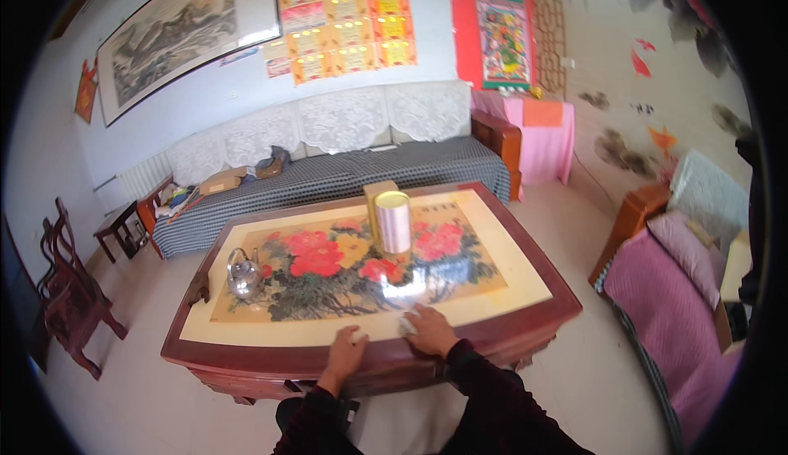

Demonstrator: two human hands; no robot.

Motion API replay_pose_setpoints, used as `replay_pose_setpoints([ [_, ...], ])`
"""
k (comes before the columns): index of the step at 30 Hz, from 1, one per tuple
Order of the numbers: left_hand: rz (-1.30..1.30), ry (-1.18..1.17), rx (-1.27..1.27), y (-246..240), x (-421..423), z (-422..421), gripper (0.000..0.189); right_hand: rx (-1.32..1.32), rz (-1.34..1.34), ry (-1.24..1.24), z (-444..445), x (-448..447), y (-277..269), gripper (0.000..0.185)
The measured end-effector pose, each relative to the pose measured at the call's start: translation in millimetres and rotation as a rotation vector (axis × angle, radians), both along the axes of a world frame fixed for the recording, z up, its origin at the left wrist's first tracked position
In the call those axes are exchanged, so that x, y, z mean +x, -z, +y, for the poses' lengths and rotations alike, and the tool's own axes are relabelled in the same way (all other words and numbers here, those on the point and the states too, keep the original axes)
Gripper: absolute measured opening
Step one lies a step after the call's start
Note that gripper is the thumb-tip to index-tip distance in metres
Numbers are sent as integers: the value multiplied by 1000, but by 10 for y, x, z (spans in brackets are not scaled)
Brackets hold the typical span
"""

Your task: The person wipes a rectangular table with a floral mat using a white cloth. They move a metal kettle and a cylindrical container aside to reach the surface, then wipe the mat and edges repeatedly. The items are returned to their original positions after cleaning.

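My left hand [346,351] rests at the near edge of a dark red wooden coffee table [277,362], fingers curled. Something small and pale shows at its fingertips, too blurred to name. To its right, my right hand [434,333] reaches over the tabletop with a crumpled white wad [406,324], perhaps tissue or cloth, under its fingers. Beneath both hands lies a peony painting [320,298] set into the glossy top. Farther back stand a pale cylindrical canister [393,224] with a yellowish lid and, behind it, a tan box [373,199]. A shiny metal kettle [245,277] is on the left.
A small dark object [198,288] sits on the table's left rim. Beyond the table is a long sofa [345,171] with bags and clutter at its left end. A carved wooden chair [77,313] stands left; a pink-covered seat [665,313] is on the right.
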State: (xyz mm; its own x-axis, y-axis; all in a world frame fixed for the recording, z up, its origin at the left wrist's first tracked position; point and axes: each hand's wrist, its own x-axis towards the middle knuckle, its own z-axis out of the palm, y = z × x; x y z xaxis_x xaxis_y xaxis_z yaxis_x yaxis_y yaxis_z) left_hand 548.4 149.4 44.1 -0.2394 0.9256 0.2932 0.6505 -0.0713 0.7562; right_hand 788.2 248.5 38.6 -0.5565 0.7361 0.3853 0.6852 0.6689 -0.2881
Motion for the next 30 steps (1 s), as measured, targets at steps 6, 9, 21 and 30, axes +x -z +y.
replay_pose_setpoints([
  [6, -315, 134, -87, -57, 212, 111, 42, -192, -308, 377, 1208, 1024, 22, 70],
  [9, -396, 142, -159, -155, 245, 240, 41, -300, -240, 528, 1640, 1396, -84, 69],
  [21, -770, 408, -233, -235, 433, 431, 23, -197, -258, 141, 3521, 275, -204, 56],
  [30, -758, 404, -184, -114, 251, 313, 22, -240, -229, 46, 3520, -288, -415, 53],
])
